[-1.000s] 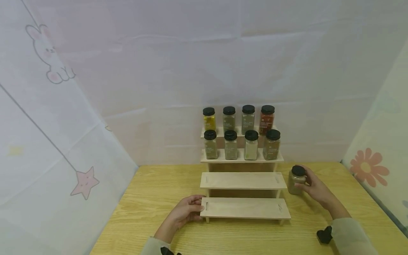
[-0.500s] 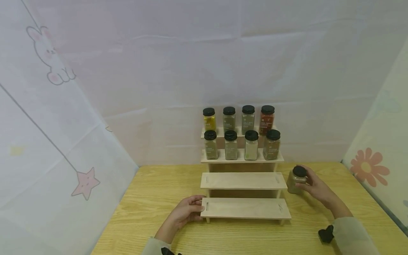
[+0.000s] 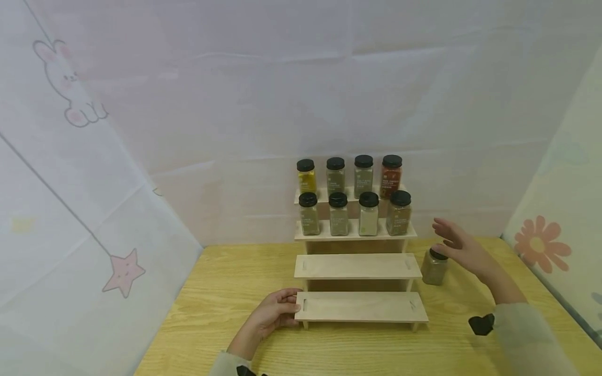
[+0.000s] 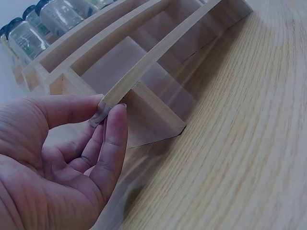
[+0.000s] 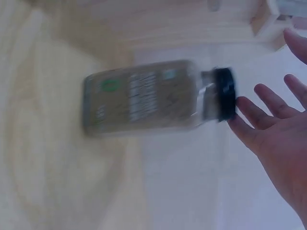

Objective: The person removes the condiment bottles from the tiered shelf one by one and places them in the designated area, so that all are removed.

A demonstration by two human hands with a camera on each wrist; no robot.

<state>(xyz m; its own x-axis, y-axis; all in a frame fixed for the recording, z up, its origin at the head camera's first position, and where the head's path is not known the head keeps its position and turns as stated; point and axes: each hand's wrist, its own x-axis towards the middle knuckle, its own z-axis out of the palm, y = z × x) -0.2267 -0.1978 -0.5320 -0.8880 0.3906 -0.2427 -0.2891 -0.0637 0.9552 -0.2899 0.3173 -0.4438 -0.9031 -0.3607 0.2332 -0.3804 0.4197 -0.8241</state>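
While the fingers of the right hand [image 3: 463,249] spread apart and clasp nothing, their tips hover at the black round cap [image 5: 224,94] of a clear, square-sided jar of brownish powder [image 3: 433,271]; I cannot tell from my feed whether skin touches cap. That jar stands upright on the yellow wood-grained table [image 3: 226,292], right of centre in the head view. To my eye it should be fairly light and stiff-walled, probably slick, and breakable if glass, which I cannot confirm. I would hold it round the body below the shoulder, thumb and fingers on opposite flat sides, since the cap could twist.

At lower centre, the left hand [image 3: 273,314] pinches the left end of the lowest shelf [image 3: 362,305] of a pale wooden four-tiered rack [image 3: 357,265] between thumb and fingers. I judge that board stiff and light, best steadied at its end.

Farther out, above centre, eight clear black-capped jars fill the two upper tiers, four apiece. From the left, the back row holds a yellow jar [image 3: 308,181], two greenish-grey ones [image 3: 336,180] and a red one [image 3: 391,180]; the front row has two greyish-tan jars [image 3: 310,222], one pale cream [image 3: 369,222] and one brown [image 3: 398,222].
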